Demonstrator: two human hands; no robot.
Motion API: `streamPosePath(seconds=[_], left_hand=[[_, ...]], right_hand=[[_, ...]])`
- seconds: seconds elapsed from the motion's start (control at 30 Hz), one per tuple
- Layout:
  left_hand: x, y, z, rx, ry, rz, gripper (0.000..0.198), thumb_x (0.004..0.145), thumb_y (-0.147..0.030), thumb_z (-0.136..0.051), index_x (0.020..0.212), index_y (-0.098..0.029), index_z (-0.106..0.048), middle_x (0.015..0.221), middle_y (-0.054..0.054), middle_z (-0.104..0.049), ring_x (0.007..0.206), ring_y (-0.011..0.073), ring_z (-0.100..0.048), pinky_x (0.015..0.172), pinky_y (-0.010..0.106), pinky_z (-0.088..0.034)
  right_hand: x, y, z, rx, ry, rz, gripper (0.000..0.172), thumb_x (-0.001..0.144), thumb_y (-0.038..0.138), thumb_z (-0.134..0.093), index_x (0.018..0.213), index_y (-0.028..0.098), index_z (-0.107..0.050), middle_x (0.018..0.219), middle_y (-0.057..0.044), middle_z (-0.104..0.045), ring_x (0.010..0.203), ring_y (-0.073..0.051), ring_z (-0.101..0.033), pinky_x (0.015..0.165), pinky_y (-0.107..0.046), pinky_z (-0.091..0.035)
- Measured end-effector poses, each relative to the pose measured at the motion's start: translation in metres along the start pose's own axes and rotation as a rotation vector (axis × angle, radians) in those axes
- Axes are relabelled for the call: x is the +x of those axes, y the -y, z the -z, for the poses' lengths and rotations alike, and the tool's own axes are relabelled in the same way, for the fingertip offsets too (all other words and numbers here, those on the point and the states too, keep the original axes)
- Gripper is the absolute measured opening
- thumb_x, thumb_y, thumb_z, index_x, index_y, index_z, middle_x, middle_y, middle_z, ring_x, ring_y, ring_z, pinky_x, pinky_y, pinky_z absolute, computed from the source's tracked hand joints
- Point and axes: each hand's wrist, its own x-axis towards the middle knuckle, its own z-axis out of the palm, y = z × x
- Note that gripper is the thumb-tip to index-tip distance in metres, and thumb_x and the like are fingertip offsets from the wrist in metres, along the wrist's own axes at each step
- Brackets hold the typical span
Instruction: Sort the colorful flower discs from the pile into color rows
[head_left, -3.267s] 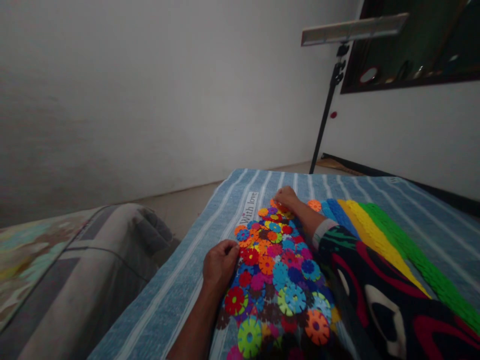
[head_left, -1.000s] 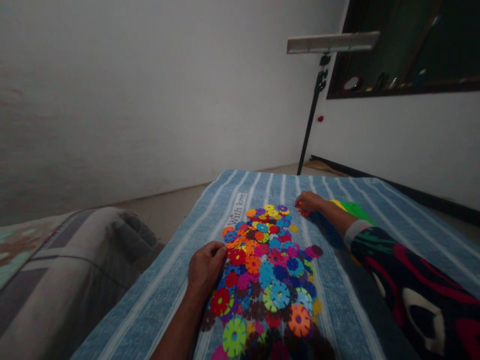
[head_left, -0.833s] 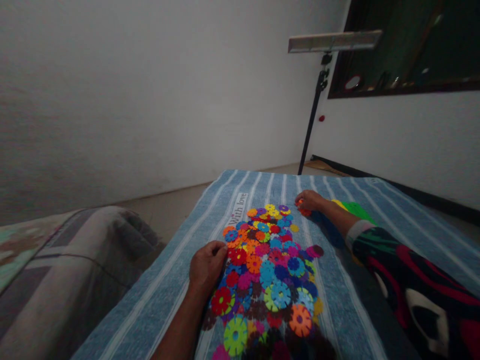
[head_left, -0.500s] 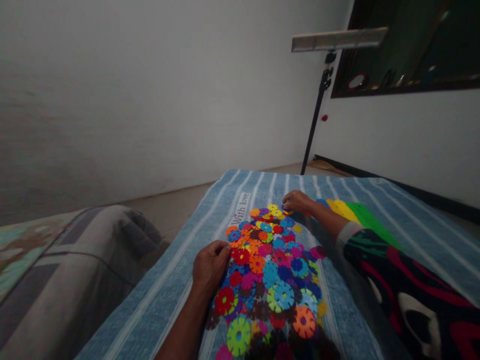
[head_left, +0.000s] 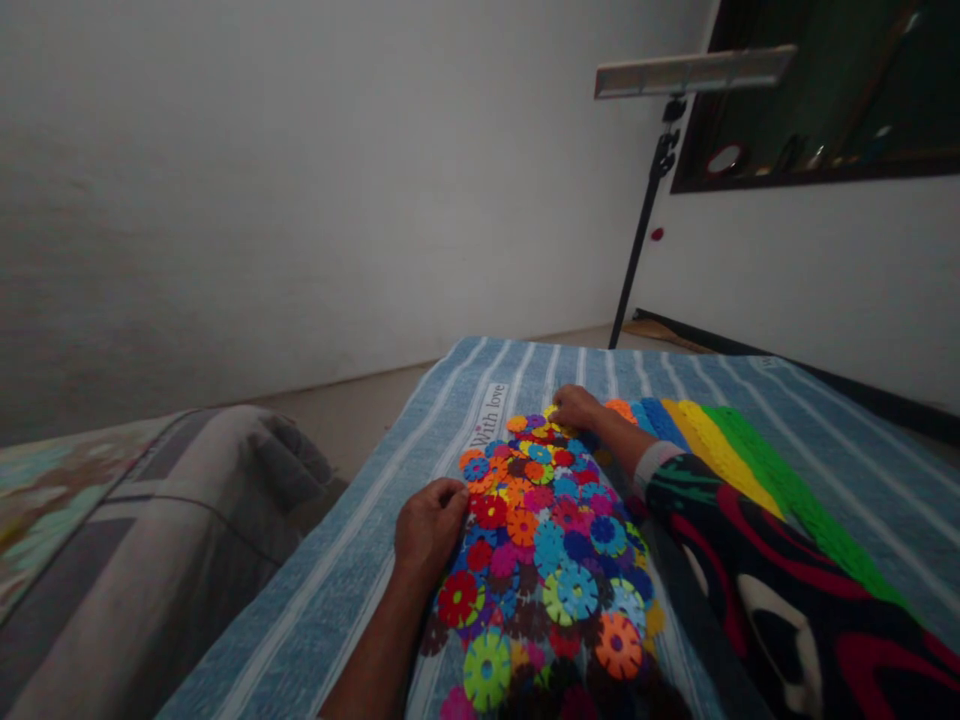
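Note:
A loose pile of notched plastic discs (head_left: 550, 545) in many colours covers the middle of the striped blue cloth. At the pile's left edge rests my left hand (head_left: 431, 525), thumb and fingers closed together; what they hold, if anything, is hidden. My right hand (head_left: 577, 408) reaches across to the far end, its fingers curled down and closed at a yellow notched disc (head_left: 551, 412). Right of the pile lie rows of discs sorted by colour, among them blue (head_left: 664, 422), yellow (head_left: 731, 460) and green (head_left: 810, 510). My right forearm hides part of these rows.
The striped blue cloth (head_left: 315, 590) covers the work surface, with a "With love" print (head_left: 489, 415) left of the pile. A grey draped cover (head_left: 202, 530) is at the left. Behind stands a lamp on a black pole (head_left: 641, 240), near the wall (head_left: 337, 200).
My right hand has shifted left, from a purple disc to the yellow one at the pile's far end. More of the sorted rows shows now. My left hand stays at the pile's edge.

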Motion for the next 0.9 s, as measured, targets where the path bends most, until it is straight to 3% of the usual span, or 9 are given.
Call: streamPosePath(seconds=[0.47, 0.9], left_hand=[[0.001, -0.003, 0.002, 0.036, 0.011, -0.005, 0.028, 0.078, -0.039, -0.049, 0.077, -0.021, -0.072, 0.078, 0.002, -0.074, 0.079, 0.0212, -0.068, 0.069, 0.027, -0.046], [0.001, -0.006, 0.003, 0.034, 0.013, 0.009, 0.029, 0.076, -0.039, -0.050, 0.077, -0.021, -0.072, 0.080, 0.002, -0.075, 0.078, 0.0211, -0.068, 0.072, 0.028, -0.046]], right_hand=[[-0.008, -0.013, 0.012, 0.277, -0.026, -0.084, 0.036, 0.092, 0.039, -0.061, 0.120, 0.016, -0.061, 0.121, -0.007, -0.062, 0.101, -0.022, -0.063, 0.083, -0.041, -0.055], [-0.019, -0.014, 0.014, 0.205, 0.068, -0.069, 0.037, 0.092, 0.039, -0.061, 0.121, 0.016, -0.060, 0.123, -0.007, -0.061, 0.104, -0.023, -0.062, 0.086, -0.042, -0.055]])
